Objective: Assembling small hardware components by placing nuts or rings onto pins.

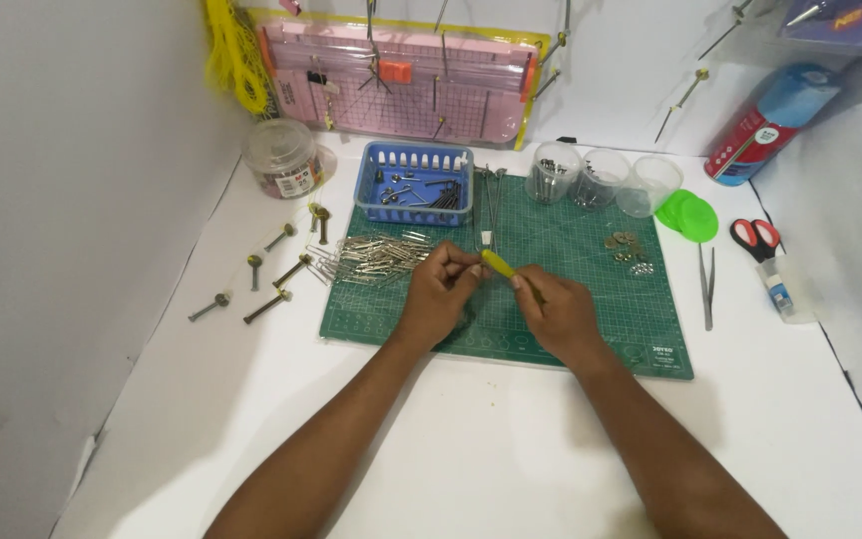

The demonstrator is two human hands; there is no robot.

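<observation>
Both my hands meet over the middle of a green cutting mat [571, 289]. My right hand [556, 314] grips a small tool with a yellow handle [498, 265], its tip pointing left. My left hand [441, 289] pinches a small metal part against that tip; the part is mostly hidden by my fingers. A pile of thin silver metal pins [371, 258] lies on the mat just left of my left hand. A long wire piece [492, 205] lies on the mat beyond my hands.
A blue basket [414, 184] with metal parts, three clear cups [601, 178], green lids [688, 216] and small washers [629, 252] sit at the back. Bolts [269, 274] lie at left; tweezers [707, 284], scissors [753, 238], a round jar [279, 158] and a pink cutter board [401, 85] surround.
</observation>
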